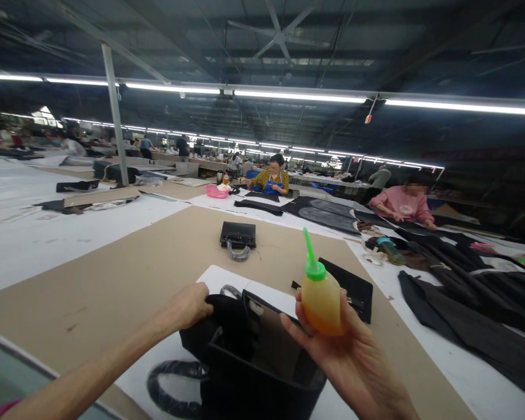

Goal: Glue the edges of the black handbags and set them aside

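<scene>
A black handbag (262, 361) lies open in front of me on white paper, its inside facing up and a plastic-wrapped handle at its left. My left hand (195, 304) is closed on the bag's far left edge. Above the bag's right side, my right hand (345, 344) holds a squeeze bottle (321, 300) with a green nozzle pointing up and amber liquid inside. A black flap piece (354, 289) rests behind the bottle, partly hidden by it. Farther back sits a small black bag (238, 235) with a wrapped handle.
Brown board (126, 274) covers the table's middle. Dark fabric pieces (476, 326) lie at the right, near a teal bottle (390, 249). A pink basket (217, 191) stands at the far side. Two people work across the table; a pole rises at the left.
</scene>
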Motion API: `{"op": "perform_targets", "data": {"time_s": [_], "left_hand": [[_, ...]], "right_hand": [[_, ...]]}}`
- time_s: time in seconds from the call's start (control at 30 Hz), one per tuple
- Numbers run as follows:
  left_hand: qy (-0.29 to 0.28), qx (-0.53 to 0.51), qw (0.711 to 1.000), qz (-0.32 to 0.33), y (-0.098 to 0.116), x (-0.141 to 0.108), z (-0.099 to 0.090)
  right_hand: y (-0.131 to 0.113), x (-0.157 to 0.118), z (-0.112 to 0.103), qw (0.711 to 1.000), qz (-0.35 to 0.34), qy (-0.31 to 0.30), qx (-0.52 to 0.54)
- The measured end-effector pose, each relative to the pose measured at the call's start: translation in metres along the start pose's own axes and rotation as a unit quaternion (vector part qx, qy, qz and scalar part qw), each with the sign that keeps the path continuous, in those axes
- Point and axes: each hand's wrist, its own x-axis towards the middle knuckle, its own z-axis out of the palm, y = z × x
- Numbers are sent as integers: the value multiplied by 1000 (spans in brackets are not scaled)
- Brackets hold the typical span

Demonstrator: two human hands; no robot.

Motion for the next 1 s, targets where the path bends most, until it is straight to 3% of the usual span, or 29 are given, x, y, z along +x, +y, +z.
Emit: {"op": "perform_targets", "data": {"time_s": [0.1,0.2,0.3,0.37,0.5,0.6,0.67,0.73,0.87,1.0], "left_hand": [[17,-33,999,-34,-8,7,15],[-36,-112,992,-45,-8,7,20],[-70,-257,963,-30,-10,-3,11],[-40,-312,949,-12,-9,-15,0],[112,-275,954,46,14,-47,-14],[57,-319,943,76,40,-55,-7],[17,-291,953,81,49,-48,4],[-2,-243,964,107,49,-35,17],[-75,-246,956,143,43,-13,41],[3,-181,974,137,49,-2,54]], "right_hand": [[-1,-1,1,1000,-10,14,6],[-1,-3,0,1000,-12,20,14],[0,-4,0,1000,-7,16,20],[0,-3,0,1000,-8,10,23],[1,-1,0,1000,-16,6,20],[2,1,-1,1000,-18,-1,17],[2,1,-3,1000,-14,-11,19],[2,1,-5,1000,-5,-21,21],[1,0,-8,999,2,-33,22],[3,-2,-4,999,3,-39,9]]}}
